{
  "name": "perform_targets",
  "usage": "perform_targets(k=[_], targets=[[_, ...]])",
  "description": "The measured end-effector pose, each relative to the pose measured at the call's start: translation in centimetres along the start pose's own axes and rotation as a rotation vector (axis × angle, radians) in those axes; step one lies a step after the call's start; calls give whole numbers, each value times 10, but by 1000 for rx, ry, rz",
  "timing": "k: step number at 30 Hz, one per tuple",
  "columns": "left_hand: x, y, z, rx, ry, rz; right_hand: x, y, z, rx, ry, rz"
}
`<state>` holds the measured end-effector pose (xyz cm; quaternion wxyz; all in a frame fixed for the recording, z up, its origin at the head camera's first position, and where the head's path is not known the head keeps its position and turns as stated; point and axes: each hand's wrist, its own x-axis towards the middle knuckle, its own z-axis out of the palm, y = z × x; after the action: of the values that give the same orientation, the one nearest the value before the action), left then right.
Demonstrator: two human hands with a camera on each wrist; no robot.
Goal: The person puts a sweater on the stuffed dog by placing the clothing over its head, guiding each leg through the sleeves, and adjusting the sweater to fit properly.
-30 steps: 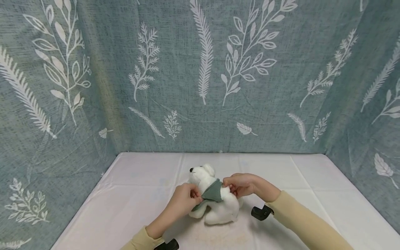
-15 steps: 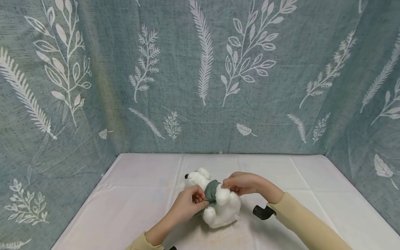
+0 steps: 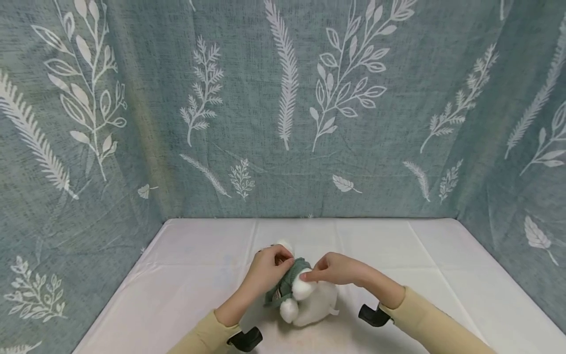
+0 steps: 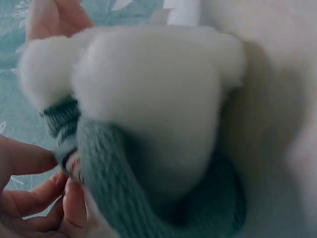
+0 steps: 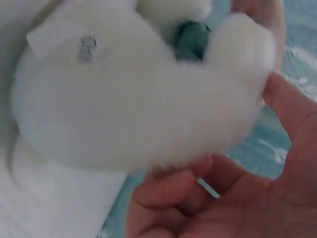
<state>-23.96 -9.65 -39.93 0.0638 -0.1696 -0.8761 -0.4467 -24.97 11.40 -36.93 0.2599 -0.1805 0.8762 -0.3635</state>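
Over the last second the white plush toy animal has rolled, so its rounded rump and two stubby limbs now face the near side, where half a second ago its dark-nosed head showed plainly at the far left. The left hand has shifted farther away and now covers most of that head. The right hand has come a little nearer, onto the fluffy white upper limb. I judge that this turn brings the underside of the teal-green knitted garment within reach, with one hand on the cloth and the other steadying the body.

The left grip pinches the garment's edge between thumb and fingertips, beside a dark-rimmed gap. The right grip grasps the toy, thumb against a limb and fingers curled at the body's other side. The garment sits around the toy's upper body.

The toy rests around the near middle of the white cloth-covered desk, its small white fabric tag sticking out at the right. Beyond the far edge hangs a blue-green curtain with white leaf prints. The plush body itself stands in the way: it hides most of the garment from the right wrist view, and whether any fastening is undone I cannot tell.
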Motion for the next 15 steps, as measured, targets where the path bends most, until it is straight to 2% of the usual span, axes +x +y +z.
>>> perform_targets(k=[10, 12, 15], targets=[[13, 5, 4, 70, -77, 6, 8, 4, 11, 118, 101, 94], [14, 5, 6, 117, -47, 36, 9, 5, 12, 146, 109, 115], [16, 1, 10, 320, 93, 133, 11, 6, 12, 180, 135, 127]])
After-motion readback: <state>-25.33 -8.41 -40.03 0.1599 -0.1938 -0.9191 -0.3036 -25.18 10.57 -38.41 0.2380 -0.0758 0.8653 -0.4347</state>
